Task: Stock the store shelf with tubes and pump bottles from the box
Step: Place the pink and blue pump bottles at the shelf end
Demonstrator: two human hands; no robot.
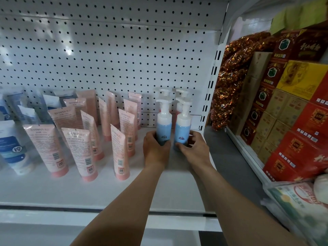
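Two blue pump bottles with white tops stand side by side on the white shelf (99, 190) near its right end. My left hand (155, 150) grips the left blue bottle (164, 126) low on its body. My right hand (194, 148) grips the right blue bottle (182, 127) the same way. Behind them stand two more pump bottles (165, 93), mostly hidden, against the pegboard. Several pink tubes (120, 153) stand cap-down to the left, and blue-and-white tubes (15, 148) stand at the far left. The box is out of view.
The white pegboard back wall (106, 55) rises behind the shelf, with a slotted upright (212, 82) at its right edge. On the neighbouring shelving at the right sit stacked red and yellow cartons (298, 121) and a bag of wrapped sweets (230, 71).
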